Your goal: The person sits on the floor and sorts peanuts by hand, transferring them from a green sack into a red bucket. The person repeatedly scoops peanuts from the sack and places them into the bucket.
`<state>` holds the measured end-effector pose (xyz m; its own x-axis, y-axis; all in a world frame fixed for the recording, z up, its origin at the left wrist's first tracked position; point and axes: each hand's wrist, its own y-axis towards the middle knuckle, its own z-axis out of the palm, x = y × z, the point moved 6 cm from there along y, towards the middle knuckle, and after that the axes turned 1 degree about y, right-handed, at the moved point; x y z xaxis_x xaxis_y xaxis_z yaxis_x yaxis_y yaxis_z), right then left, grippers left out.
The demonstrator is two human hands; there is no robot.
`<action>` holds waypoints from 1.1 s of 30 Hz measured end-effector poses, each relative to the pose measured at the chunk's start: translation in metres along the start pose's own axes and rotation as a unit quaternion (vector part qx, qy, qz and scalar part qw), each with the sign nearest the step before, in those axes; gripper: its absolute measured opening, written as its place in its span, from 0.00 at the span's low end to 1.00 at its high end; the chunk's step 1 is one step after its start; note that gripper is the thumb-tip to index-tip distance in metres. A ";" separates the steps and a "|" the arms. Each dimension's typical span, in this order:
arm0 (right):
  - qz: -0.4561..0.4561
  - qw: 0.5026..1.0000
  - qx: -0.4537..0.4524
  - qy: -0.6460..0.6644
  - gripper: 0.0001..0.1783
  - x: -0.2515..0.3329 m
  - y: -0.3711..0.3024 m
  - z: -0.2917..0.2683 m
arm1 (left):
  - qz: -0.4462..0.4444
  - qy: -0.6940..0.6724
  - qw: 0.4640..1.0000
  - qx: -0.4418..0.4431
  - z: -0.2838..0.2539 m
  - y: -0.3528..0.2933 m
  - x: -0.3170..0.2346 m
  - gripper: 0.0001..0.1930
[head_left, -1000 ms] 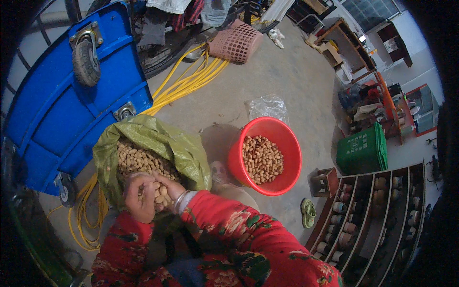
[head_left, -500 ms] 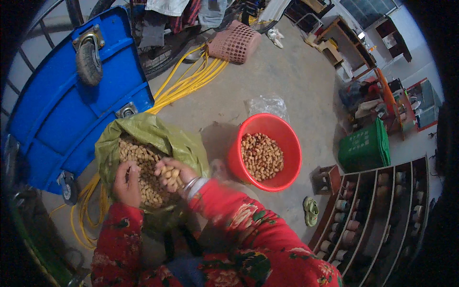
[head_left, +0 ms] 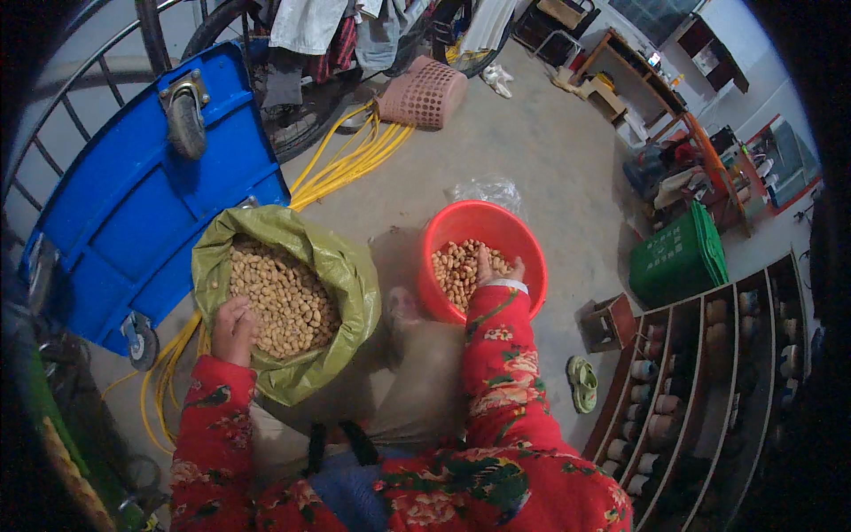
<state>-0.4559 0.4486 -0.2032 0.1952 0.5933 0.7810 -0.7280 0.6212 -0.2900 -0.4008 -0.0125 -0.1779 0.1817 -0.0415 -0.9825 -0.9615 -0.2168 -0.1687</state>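
An olive-green woven sack [head_left: 347, 266] stands with its mouth rolled open, full of unshelled peanuts [head_left: 282, 301]. My left hand [head_left: 234, 330] is over the sack's left side, at the edge of the peanuts, with its fingers curled in. Whatever those fingers hold, if anything, is hidden. To the right stands a red plastic bucket [head_left: 530, 232] with more peanuts [head_left: 456, 270] in it. My right hand [head_left: 499, 268] reaches down into the bucket, thumb and fingers apart, just over the peanuts or touching them; I see nothing held in it.
A blue wheeled platform [head_left: 133, 204] leans at the left, near coiled yellow hose [head_left: 350, 164]. Beyond lie a pink perforated basket [head_left: 425, 93] and a clear plastic bag [head_left: 492, 191]. At right are a green bin [head_left: 678, 253], a green clog [head_left: 581, 384] and a shoe rack [head_left: 709, 390].
My right hand has moved from above the sack, where it held a handful of peanuts, rightward into the red bucket and has opened. My left hand stays at the sack, its fingers more curled.
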 end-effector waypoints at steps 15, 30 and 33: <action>-0.050 0.530 0.484 -0.695 0.27 -0.234 -0.189 0.100 | 0.004 0.573 0.812 0.110 0.018 0.016 0.096 0.25; 0.126 0.420 0.390 -0.809 0.39 -0.268 -0.178 0.077 | -0.141 0.632 0.725 0.235 0.049 0.011 0.132 0.40; 0.181 0.470 0.369 -0.781 0.40 -0.280 -0.170 0.070 | -0.089 0.641 0.733 0.208 0.048 0.017 0.153 0.42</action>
<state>-0.4328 0.1412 -0.3344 -0.3297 -0.8662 0.3755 -0.6701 -0.0655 -0.7394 -0.3995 0.0241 -0.3348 0.1004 -0.9894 -0.1050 -0.8302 -0.0251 -0.5569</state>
